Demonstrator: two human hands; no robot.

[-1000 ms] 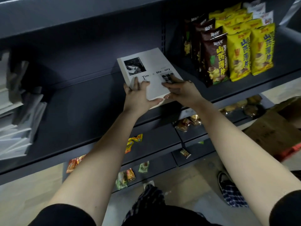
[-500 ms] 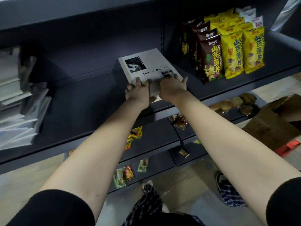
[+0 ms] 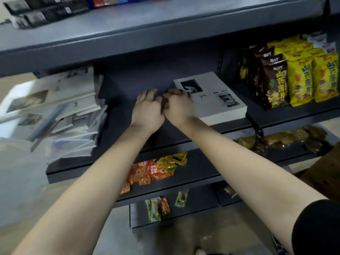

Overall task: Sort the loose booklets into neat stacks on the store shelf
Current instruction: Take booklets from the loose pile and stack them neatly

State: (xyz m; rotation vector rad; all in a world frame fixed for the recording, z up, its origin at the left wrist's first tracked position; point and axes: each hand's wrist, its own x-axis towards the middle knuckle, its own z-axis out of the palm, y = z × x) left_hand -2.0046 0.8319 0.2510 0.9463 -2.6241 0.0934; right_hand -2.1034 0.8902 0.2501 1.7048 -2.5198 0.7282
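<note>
Judging the stack (image 3: 217, 105) squared, I found left hand (image 3: 147, 107) and right hand (image 3: 179, 105) empty, fingers loosely curled; loose booklets (image 3: 70, 115) needed fetching.

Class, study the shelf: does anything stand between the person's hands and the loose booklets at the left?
Nothing visible does. Only bare shelf lies between the left hand and the loose booklets. The right hand is at the left edge of the neat stack.

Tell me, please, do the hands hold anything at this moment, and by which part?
It cannot be told surely. The right hand is at the left edge of the white paper booklet stack; the left hand holds nothing visible.
</note>
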